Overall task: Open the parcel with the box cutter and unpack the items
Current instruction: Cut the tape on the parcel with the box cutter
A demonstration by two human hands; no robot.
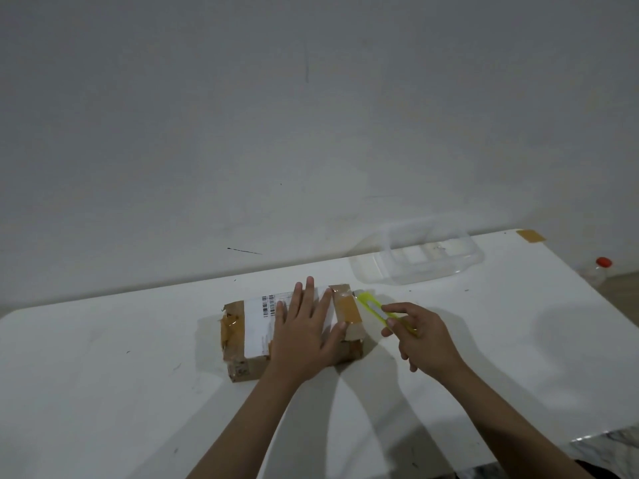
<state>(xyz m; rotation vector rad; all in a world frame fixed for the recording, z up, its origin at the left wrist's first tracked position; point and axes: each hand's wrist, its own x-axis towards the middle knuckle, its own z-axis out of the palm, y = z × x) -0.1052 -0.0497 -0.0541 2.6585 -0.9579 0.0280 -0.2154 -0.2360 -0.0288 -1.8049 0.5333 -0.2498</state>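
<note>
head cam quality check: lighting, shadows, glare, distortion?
Head view: dim, greyish light; soft shadows fan from both arms across the table; tape glare on the parcel; clear tray faint and soft; table edge bows from the wide angle.

parcel (pixel 294 335): matt cardboard, glossy tape, paper label | box cutter (pixel 375 311): yellow-green plastic | table (pixel 103 375): smooth white

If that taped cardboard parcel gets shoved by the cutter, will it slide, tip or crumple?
Probably slide: the parcel lies low and flat on a smooth white table, so tipping seems unlikely. The left hand pressing flat on top should hold it. Its crumpled taped corners suggest fairly soft cardboard.
</note>
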